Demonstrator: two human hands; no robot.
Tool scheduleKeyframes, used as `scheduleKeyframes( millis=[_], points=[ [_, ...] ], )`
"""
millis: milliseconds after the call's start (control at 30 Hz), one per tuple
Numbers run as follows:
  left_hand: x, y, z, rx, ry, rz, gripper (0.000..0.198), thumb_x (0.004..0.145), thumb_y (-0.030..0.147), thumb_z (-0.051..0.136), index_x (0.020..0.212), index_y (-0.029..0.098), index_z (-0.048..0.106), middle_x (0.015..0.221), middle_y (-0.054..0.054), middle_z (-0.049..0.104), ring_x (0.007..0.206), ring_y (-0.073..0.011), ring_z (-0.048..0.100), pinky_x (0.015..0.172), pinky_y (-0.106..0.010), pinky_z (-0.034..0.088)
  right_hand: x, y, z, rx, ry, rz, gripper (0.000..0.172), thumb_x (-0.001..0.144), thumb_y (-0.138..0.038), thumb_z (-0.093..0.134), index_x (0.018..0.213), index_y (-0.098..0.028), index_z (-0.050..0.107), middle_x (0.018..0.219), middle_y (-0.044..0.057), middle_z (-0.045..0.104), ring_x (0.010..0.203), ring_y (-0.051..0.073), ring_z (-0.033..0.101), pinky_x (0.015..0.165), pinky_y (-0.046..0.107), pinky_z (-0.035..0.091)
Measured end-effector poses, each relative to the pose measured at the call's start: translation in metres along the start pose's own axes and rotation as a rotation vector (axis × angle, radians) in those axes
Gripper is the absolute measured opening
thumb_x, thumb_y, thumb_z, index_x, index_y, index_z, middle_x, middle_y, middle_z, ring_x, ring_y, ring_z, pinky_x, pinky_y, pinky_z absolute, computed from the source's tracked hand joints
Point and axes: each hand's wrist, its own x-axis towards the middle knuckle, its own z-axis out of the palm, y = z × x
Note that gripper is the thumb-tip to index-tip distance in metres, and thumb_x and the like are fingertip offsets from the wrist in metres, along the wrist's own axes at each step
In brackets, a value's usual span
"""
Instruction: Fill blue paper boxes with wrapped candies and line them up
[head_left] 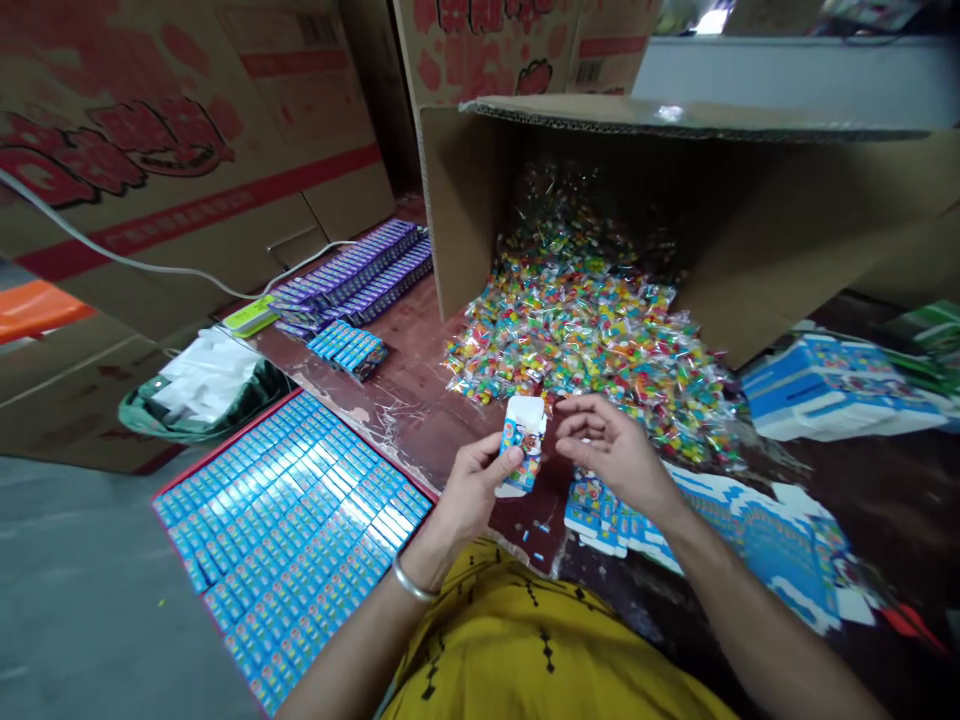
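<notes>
Left hand [469, 490] clasps a small box [523, 443], flap up, above the counter [420, 400]. Right hand [607, 445] hovers beside it, grip loose, holding nothing visible. Tray [289, 530] nearly full of packed boxes; candy heap [592, 340] and flat cartons [750, 540] remain plentiful, so much packing is left.

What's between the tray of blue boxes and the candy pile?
Head view: bare brown table with torn clear tape lies between the tray of blue boxes and the candy pile.

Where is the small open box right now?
In the head view, the small box sits low of centre, held in the left hand, with the right hand just beside it, in front of the candy pile.
</notes>
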Motion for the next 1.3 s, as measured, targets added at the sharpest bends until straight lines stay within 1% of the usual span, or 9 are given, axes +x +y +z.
scheduleKeyframes(
  millis=[67, 233, 367, 533, 667, 833, 1067, 1200, 1300],
  points=[
    [0.001, -0.007, 0.005, -0.032, 0.098, 0.075, 0.028, 0.08, 0.032, 0.071, 0.101, 0.013, 0.072, 0.088, -0.005, 0.07, 0.075, -0.0132, 0.06, 0.074, -0.025, 0.048, -0.002, 0.011, 0.011, -0.007, 0.018, -0.021, 0.03, 0.078, -0.04, 0.073, 0.1, -0.022, 0.063, 0.088, 0.002, 0.068, 0.077, 0.017, 0.064, 0.066, 0.026, 0.051],
    [-0.001, -0.019, 0.013, 0.05, 0.297, 0.154, 0.023, 0.077, 0.031, 0.074, 0.091, 0.014, 0.07, 0.083, -0.003, 0.069, 0.071, -0.0125, 0.06, 0.069, -0.025, 0.05, -0.007, 0.028, 0.033, -0.15, 0.197, -0.075, 0.032, 0.086, -0.044, 0.062, 0.066, -0.019, 0.059, 0.056, -0.004, 0.049, 0.054, 0.012, 0.047, 0.051, 0.024, 0.038],
    [-0.006, -0.017, 0.013, 0.22, 0.428, 0.33, 0.048, 0.076, 0.028, 0.075, 0.119, 0.021, 0.057, 0.09, -0.002, 0.066, 0.074, -0.0123, 0.062, 0.069, -0.024, 0.052, -0.005, 0.032, 0.044, -0.079, 0.289, -0.089, 0.024, 0.084, -0.044, 0.065, 0.083, -0.02, 0.068, 0.064, -0.002, 0.06, 0.057, 0.014, 0.053, 0.053, 0.026, 0.043],
    [-0.012, -0.01, 0.006, 0.41, 0.244, 0.324, 0.055, 0.086, 0.028, 0.065, 0.137, 0.024, 0.045, 0.119, -0.007, 0.062, 0.094, -0.0165, 0.064, 0.084, -0.029, 0.053, -0.003, 0.036, 0.052, 0.004, 0.329, -0.16, 0.044, 0.086, -0.039, 0.063, 0.129, -0.026, 0.058, 0.099, 0.005, 0.07, 0.075, 0.019, 0.064, 0.07, 0.032, 0.053],
    [-0.012, 0.001, -0.002, 0.422, 0.064, 0.23, 0.056, 0.088, 0.028, 0.062, 0.14, 0.024, 0.042, 0.115, -0.007, 0.063, 0.094, -0.0169, 0.062, 0.082, -0.028, 0.052, -0.006, 0.039, 0.051, -0.096, 0.316, -0.172, 0.038, 0.088, -0.038, 0.062, 0.124, -0.027, 0.06, 0.091, 0.005, 0.069, 0.072, 0.019, 0.062, 0.068, 0.032, 0.052],
    [-0.014, 0.009, -0.006, 0.361, -0.055, 0.155, 0.039, 0.087, 0.026, 0.063, 0.124, 0.021, 0.051, 0.1, -0.005, 0.063, 0.085, -0.0151, 0.06, 0.076, -0.026, 0.05, -0.006, 0.036, 0.044, -0.228, 0.295, -0.279, 0.013, 0.089, -0.033, 0.06, 0.098, -0.025, 0.064, 0.086, 0.003, 0.064, 0.074, 0.017, 0.061, 0.068, 0.03, 0.049],
    [-0.013, 0.003, -0.001, 0.222, 0.033, 0.19, 0.036, 0.083, 0.024, 0.067, 0.116, 0.021, 0.052, 0.11, -0.006, 0.062, 0.089, -0.0159, 0.062, 0.079, -0.028, 0.05, 0.002, 0.026, 0.044, -0.092, 0.231, -0.312, 0.007, 0.09, -0.03, 0.057, 0.089, -0.023, 0.057, 0.112, 0.008, 0.061, 0.096, 0.02, 0.063, 0.082, 0.033, 0.051],
    [-0.013, 0.002, 0.0, 0.139, 0.09, 0.188, 0.038, 0.081, 0.026, 0.07, 0.111, 0.024, 0.047, 0.105, -0.003, 0.061, 0.075, -0.011, 0.062, 0.07, -0.024, 0.05, 0.008, 0.019, 0.047, 0.102, 0.23, -0.293, 0.015, 0.087, -0.03, 0.064, 0.094, -0.025, 0.052, 0.095, 0.004, 0.064, 0.092, 0.019, 0.063, 0.085, 0.034, 0.051],
    [-0.016, 0.004, -0.001, 0.157, 0.091, 0.166, 0.041, 0.08, 0.025, 0.071, 0.113, 0.025, 0.046, 0.105, -0.002, 0.06, 0.072, -0.0089, 0.061, 0.067, -0.022, 0.049, 0.013, 0.013, 0.043, 0.094, 0.142, -0.29, 0.021, 0.08, -0.036, 0.071, 0.082, -0.023, 0.054, 0.086, 0.002, 0.061, 0.083, 0.018, 0.061, 0.078, 0.032, 0.051]
  ],
)
